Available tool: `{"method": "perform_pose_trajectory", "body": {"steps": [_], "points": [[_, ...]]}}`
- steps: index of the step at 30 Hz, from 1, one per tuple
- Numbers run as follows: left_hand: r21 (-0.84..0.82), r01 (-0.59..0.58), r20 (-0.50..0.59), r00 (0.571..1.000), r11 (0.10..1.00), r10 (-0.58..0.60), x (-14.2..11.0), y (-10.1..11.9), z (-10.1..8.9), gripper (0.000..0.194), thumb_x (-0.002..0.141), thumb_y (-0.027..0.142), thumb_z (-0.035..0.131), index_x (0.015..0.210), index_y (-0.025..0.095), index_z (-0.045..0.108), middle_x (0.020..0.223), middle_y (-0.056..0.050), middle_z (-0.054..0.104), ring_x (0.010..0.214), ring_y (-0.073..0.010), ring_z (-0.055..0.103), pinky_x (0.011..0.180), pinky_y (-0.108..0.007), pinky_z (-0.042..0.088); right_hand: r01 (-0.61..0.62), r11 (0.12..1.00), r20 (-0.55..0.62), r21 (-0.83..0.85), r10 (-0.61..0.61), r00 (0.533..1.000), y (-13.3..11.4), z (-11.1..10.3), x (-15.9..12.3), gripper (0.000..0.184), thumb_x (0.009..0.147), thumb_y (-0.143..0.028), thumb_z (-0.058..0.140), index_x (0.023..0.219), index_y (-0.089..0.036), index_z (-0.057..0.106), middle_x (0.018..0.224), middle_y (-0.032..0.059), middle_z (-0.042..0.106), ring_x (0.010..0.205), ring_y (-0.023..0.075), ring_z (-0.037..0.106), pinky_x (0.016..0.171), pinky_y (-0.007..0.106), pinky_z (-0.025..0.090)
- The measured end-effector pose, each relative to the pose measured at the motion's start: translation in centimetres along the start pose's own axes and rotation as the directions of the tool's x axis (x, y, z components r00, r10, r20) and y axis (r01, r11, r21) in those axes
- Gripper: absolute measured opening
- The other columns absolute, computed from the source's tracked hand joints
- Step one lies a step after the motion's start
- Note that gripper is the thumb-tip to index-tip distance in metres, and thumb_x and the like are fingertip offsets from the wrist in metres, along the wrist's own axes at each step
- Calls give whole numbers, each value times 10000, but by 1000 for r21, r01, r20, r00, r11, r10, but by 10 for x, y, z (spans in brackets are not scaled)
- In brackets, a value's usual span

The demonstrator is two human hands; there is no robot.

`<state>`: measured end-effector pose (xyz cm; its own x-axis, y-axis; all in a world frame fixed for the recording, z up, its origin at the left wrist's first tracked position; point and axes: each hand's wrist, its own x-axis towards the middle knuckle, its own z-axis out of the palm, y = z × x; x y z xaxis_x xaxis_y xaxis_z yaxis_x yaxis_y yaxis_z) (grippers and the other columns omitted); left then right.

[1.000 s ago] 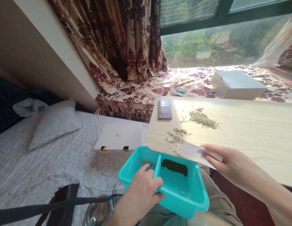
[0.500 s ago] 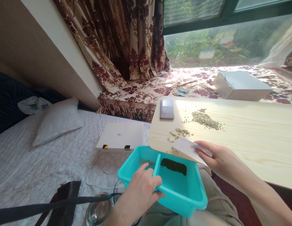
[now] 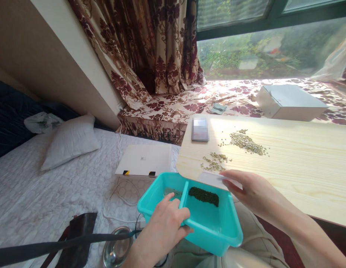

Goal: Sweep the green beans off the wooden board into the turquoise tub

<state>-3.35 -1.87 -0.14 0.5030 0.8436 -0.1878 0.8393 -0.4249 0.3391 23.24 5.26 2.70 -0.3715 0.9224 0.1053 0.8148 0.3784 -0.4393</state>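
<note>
My left hand (image 3: 168, 221) grips the near rim of a turquoise two-part bin (image 3: 210, 240), its thumb and fingers closed around the edge. A strip of dark green beans (image 3: 203, 196) lies in the right compartment; a few small bits are in the left one, partly behind my fingers. In my right hand (image 3: 247, 186) is a thin white card (image 3: 212, 179), pinched and lying at the table's near edge above the bin. Just beyond the card is a small scatter of paler beans (image 3: 216, 161). A larger pile of these beans (image 3: 248, 143) lies farther back.
The light wooden table (image 3: 304, 160) bears a small flat box (image 3: 200, 129) at its far left corner. A white box (image 3: 143, 158) and a pillow (image 3: 70, 143) are on the bed. A metal bowl (image 3: 118, 247) and a dark strap (image 3: 86, 238) are at lower left.
My right hand has drawn the card nearer, from beside the small scatter of beans down to the table's edge. My left hand keeps its grip on the bin.
</note>
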Motion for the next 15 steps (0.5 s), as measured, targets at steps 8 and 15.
{"method": "perform_pose_trajectory", "body": {"steps": [8,15], "points": [[34,-5,31,1000,999,4,7,6,-1,262,787,341,896,802,210,669,782,19,601,876,-208,663,1141,-455,431,-171,967,-185,-186,136,973,23,-21,-2,300,875,-376,484,952,-297,763,729,40,770,583,235,689,473,297,438],[56,-10,117,993,998,4,14,11,-7,239,819,373,867,834,206,696,812,-8,639,919,-214,676,1158,-432,411,-169,963,-158,-212,137,978,29,-11,9,300,870,-361,508,974,-277,777,746,36,779,604,220,698,473,270,437]]}}
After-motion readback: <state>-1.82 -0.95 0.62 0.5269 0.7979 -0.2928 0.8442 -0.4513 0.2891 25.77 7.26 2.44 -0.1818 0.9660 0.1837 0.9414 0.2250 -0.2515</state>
